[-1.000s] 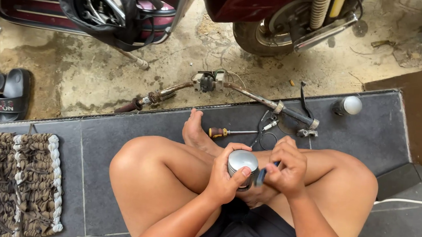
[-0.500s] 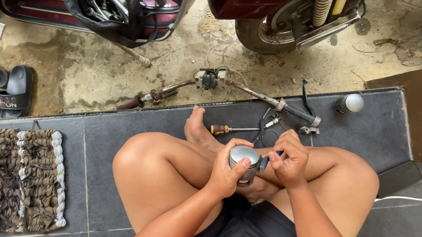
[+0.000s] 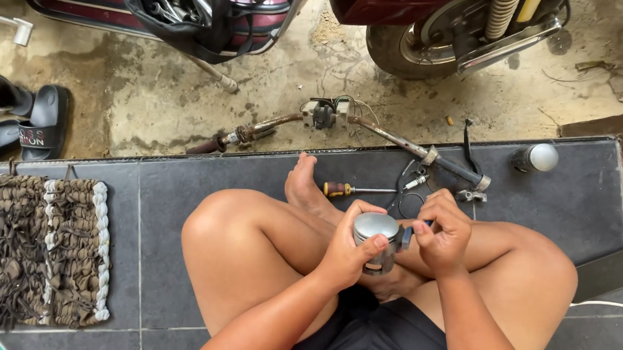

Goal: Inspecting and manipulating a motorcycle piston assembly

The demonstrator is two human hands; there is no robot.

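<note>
Dark tiled floor (image 3: 186,191), screwdriver (image 3: 356,190) just beyond the hands. Left hand (image 3: 347,249) clamped around a metal piston (image 3: 376,234)'s skirt over the lap; right hand (image 3: 444,235) pinches a small blue-handled tool (image 3: 407,235) against its side. Likely dense, rigid, smooth-crowned; grip the skirt.

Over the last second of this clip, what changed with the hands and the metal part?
Little changed. The left hand keeps its grip on the round metal piston, and the right hand still presses a small blue-handled tool against its side; both shifted only slightly. The screwdriver, handlebar and spray can lie where they were.
</note>
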